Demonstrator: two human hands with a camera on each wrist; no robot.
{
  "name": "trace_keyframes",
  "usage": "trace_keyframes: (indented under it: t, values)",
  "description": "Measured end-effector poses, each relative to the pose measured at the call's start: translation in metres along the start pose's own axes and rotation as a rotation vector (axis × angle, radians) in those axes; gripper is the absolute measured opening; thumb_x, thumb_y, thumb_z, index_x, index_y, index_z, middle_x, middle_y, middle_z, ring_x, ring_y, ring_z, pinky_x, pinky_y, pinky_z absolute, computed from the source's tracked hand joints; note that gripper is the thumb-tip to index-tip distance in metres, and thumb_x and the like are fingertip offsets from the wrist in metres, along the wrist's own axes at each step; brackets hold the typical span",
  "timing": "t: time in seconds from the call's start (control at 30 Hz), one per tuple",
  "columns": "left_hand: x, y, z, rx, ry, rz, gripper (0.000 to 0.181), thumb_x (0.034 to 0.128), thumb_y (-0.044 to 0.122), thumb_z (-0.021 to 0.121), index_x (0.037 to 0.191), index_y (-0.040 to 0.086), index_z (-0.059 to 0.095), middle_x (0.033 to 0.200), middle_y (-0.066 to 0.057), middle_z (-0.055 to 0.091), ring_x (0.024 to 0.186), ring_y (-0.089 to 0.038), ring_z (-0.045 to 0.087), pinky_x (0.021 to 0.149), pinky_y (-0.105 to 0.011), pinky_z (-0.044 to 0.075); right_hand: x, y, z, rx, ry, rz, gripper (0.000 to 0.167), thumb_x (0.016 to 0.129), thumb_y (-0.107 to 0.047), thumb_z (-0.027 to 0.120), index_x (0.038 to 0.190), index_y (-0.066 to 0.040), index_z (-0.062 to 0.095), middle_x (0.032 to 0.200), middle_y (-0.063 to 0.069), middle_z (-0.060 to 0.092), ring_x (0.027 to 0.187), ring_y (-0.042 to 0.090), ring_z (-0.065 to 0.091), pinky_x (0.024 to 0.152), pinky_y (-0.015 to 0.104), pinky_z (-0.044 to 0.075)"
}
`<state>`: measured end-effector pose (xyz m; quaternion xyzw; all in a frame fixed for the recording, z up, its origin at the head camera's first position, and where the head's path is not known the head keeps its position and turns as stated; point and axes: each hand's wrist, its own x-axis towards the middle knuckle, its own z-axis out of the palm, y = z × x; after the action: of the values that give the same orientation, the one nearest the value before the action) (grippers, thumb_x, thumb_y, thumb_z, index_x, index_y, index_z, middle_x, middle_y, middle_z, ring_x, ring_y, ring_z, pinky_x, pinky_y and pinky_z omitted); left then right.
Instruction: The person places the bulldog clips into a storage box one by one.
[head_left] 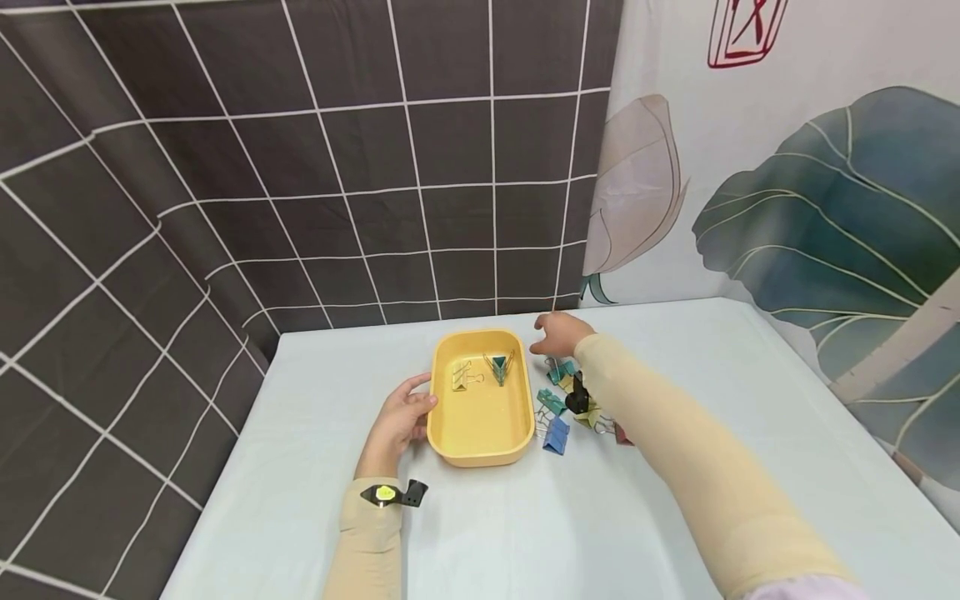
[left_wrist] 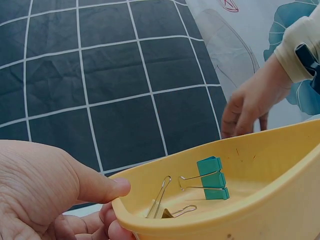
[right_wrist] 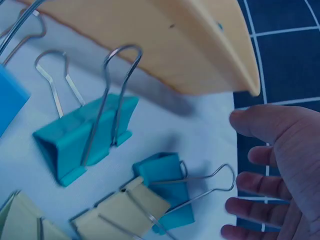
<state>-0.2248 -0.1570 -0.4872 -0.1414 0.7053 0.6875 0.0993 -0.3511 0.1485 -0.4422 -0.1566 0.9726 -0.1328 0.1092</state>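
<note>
My left hand grips the left rim of a yellow plastic tray, its thumb over the edge and fingers outside. Inside the tray lie a green binder clip and a yellow binder clip. To the right of the tray my right hand hovers near the far end of a loose pile of binder clips. In the right wrist view its fingers are spread and hold nothing. Nearest to it are a green clip and a yellow clip, with another green clip by the tray wall.
Also in the pile are a blue clip, a black clip and a red clip, partly covered by the right sleeve. A white cloth covers the table. Behind it hangs a dark gridded curtain.
</note>
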Motion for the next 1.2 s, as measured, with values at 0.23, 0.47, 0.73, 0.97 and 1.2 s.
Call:
trace_keyframes:
  t: [0.23, 0.47, 0.73, 0.97, 1.2]
  values:
    - [0.000, 0.000, 0.000, 0.001, -0.001, -0.003, 0.051, 0.0983, 0.008, 0.064, 0.147, 0.018, 0.051, 0.116, -0.017, 0.068, 0.076, -0.020, 0.068, 0.056, -0.029, 0.055, -0.008, 0.005, 0.005, -0.005, -0.084, 0.034, 0.059, 0.090, -0.040, 0.070, 0.135, -0.004, 0.058, 0.128, 0.016, 0.065, 0.116, 0.032, 0.061, 0.103, 0.050, 0.048]
    - [-0.001, -0.001, 0.000, -0.001, 0.000, 0.003, 0.051, 0.0984, 0.008, 0.064, 0.147, 0.018, 0.051, 0.116, -0.018, 0.067, 0.076, -0.020, 0.068, 0.056, -0.029, 0.055, -0.012, 0.002, 0.012, -0.045, -0.117, 0.016, 0.057, 0.086, -0.041, 0.075, 0.130, -0.006, 0.062, 0.122, 0.012, 0.067, 0.107, 0.027, 0.062, 0.099, 0.047, 0.051]
    - [-0.002, 0.000, -0.001, 0.009, -0.002, 0.013, 0.051, 0.0985, 0.009, 0.064, 0.147, 0.019, 0.051, 0.114, -0.018, 0.067, 0.074, -0.019, 0.068, 0.056, -0.027, 0.055, -0.010, 0.005, 0.021, -0.080, -0.155, -0.016, 0.031, 0.083, -0.028, 0.080, 0.102, -0.007, 0.069, 0.092, 0.004, 0.067, 0.079, 0.019, 0.058, 0.075, 0.034, 0.054]
    - [-0.001, 0.000, -0.001, 0.007, -0.001, 0.009, 0.051, 0.0984, 0.009, 0.064, 0.147, 0.019, 0.051, 0.114, -0.018, 0.067, 0.074, -0.019, 0.068, 0.055, -0.027, 0.055, -0.009, 0.006, 0.026, -0.087, -0.145, 0.002, 0.023, 0.080, -0.022, 0.080, 0.095, -0.008, 0.069, 0.087, 0.002, 0.066, 0.076, 0.018, 0.058, 0.071, 0.032, 0.053]
    - [-0.001, 0.000, 0.000, 0.010, -0.008, 0.002, 0.050, 0.0992, 0.009, 0.063, 0.147, 0.018, 0.050, 0.115, -0.018, 0.067, 0.074, -0.019, 0.067, 0.055, -0.026, 0.054, -0.010, 0.002, 0.025, -0.060, -0.112, 0.034, 0.022, 0.080, -0.021, 0.080, 0.093, -0.008, 0.068, 0.088, 0.004, 0.064, 0.078, 0.020, 0.058, 0.073, 0.034, 0.054]
